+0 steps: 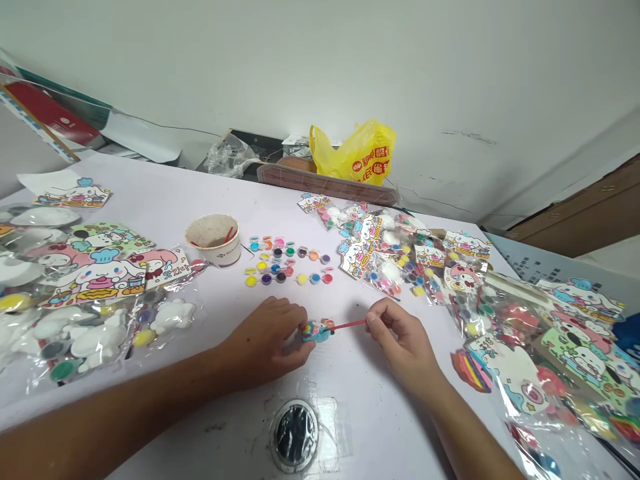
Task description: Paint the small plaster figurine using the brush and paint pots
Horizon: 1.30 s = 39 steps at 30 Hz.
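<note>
A small painted figurine (319, 329), mostly blue with touches of other colours, is pinched between the thumb and fingers of my left hand (273, 333). My right hand (400, 337) grips the end of a thin red paintbrush (351, 325), and the brush's tip touches or nearly touches the figurine's right side. Beyond the hands lie several small open paint pots (290, 252) in strips of many colours. Left of the pots a paper cup (214, 241) holds murky liquid and a red stick.
Bagged craft kits lie at left (100, 333) and right (390, 267). A rainbow-striped piece (470, 371) is beside my right forearm. A round black table grommet (295, 437) is near the front. A yellow plastic bag (354, 155) stands by the wall.
</note>
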{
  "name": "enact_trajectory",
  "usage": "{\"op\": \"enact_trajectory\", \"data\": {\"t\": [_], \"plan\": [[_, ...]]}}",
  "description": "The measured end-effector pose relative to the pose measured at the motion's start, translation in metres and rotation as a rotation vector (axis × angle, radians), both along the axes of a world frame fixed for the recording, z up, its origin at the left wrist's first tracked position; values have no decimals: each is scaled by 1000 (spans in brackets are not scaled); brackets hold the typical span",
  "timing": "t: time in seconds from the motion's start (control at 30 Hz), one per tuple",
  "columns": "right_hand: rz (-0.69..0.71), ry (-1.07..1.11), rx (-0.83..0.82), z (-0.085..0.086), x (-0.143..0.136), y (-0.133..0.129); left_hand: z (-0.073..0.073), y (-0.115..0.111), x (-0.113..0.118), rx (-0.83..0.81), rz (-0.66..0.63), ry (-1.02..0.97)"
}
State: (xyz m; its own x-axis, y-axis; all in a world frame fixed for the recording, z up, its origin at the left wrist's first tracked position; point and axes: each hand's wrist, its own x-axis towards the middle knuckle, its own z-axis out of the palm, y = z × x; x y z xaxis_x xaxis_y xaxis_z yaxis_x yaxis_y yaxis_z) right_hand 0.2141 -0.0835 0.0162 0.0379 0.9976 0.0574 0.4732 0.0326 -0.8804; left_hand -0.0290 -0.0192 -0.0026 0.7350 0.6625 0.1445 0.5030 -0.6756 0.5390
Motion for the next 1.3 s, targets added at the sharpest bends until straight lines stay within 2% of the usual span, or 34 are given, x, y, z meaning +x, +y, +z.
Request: {"op": "enact_trajectory", "data": {"t": [1.3], "plan": [[46, 37, 32, -2, 1, 1, 2, 0, 0, -43, -10, 16]]}}
